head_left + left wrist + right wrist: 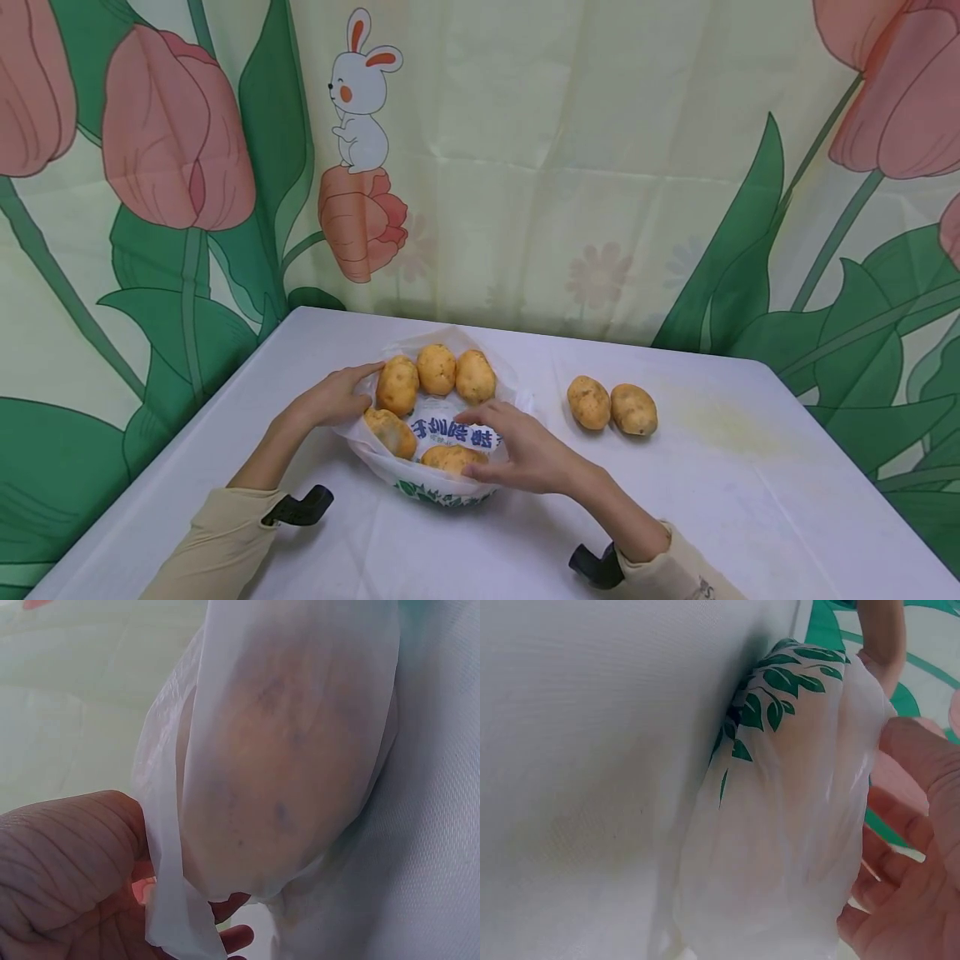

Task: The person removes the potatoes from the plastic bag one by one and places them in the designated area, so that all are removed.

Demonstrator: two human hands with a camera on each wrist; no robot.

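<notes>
A white plastic bag (pixel 375 462) with blue lettering and green leaf print stands with its mouth spread wide. Several potatoes (pixel 437 369) sit around its inside, against the wall. My left hand (pixel 333 398) holds the bag's left rim, the film between thumb and fingers in the left wrist view. Over the right side of the bag's mouth is my right hand (pixel 528 450), its fingers spread apart. Its thumb reaches the near potato (pixel 450 458). In the right wrist view, the right hand's thumb (pixel 911 746) lies at the bag's edge.
To the right of the bag, two potatoes, a left one (pixel 588 403) and a right one (pixel 634 410), lie side by side on the white-covered table (pixel 750 500). A curtain (pixel 562 167) printed with tulips and a rabbit hangs behind the table's far edge.
</notes>
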